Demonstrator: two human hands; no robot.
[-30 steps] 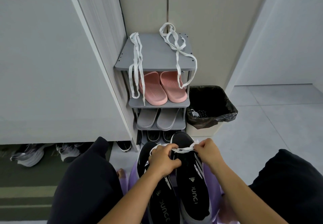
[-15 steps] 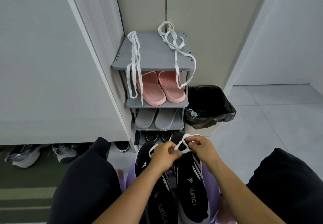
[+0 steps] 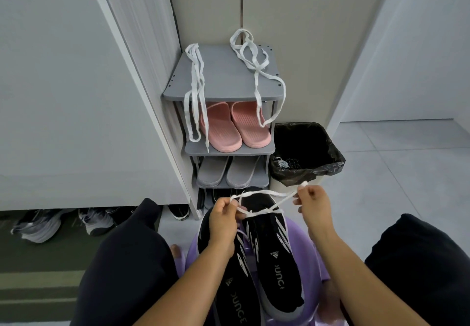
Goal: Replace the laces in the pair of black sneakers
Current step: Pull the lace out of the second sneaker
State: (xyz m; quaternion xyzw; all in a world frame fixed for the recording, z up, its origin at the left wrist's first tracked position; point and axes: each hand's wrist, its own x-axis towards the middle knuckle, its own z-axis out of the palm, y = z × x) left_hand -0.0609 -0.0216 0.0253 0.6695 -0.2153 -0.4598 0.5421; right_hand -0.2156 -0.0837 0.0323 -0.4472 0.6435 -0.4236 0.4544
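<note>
Left hand (image 3: 225,215) and right hand (image 3: 312,205) each pinch one end of a flat white fabric shoelace (image 3: 264,193) with curled fingers. The shoelace runs between them and crosses over the toe of one black knit sneaker (image 3: 274,262). The matching black sneaker (image 3: 236,297) lies just below the left hand. Both sneakers rest on a round purple plastic stool (image 3: 309,249).

Grey shoe rack (image 3: 223,76) against pale wall (image 3: 305,33); grey tiled floor (image 3: 407,173).

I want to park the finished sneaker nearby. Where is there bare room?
The rack's top shelf is bare between the folded lace and the tangled lace. The floor tiles right of the bin are open. Crowded: lower shelves hold pink slippers and grey slippers.
</note>
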